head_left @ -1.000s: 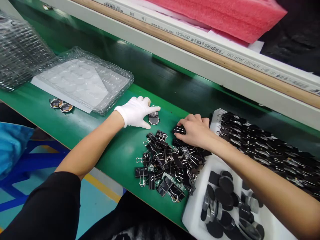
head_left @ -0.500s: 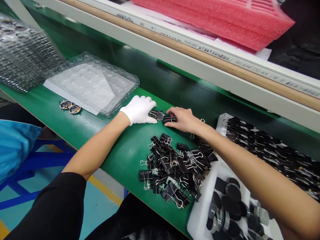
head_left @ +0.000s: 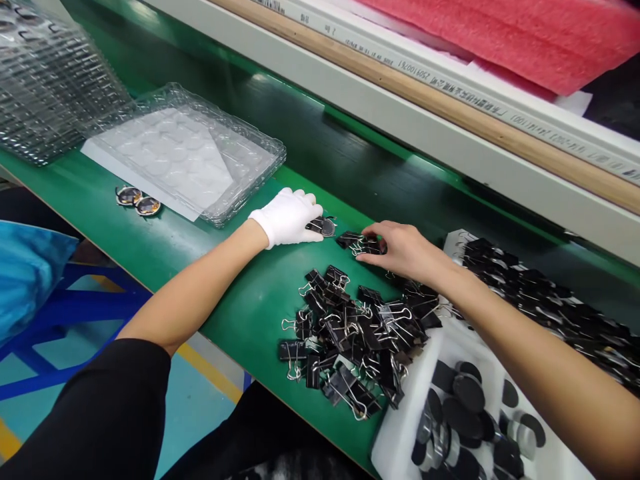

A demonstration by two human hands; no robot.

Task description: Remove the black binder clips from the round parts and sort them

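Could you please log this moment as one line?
left hand: gloved, holding clipped round piece | right hand: bare, around binder clips

Single head cam on the person, looking forward and down at the green table (head_left: 250, 300). Frame's rolled: table and shelf rail (head_left: 425, 97) slope down to the right. Range is close; left hand (head_left: 290, 220) and right hand (head_left: 405, 250) sit near mid-frame, both forearms (head_left: 210, 287) pointing away from the lens. Top edge catches pink foam (head_left: 525, 40), bottom catches lap (head_left: 270, 433) and floor (head_left: 187, 400). Trays (head_left: 50, 93) cropped at left, white box (head_left: 407, 413) at bottom.
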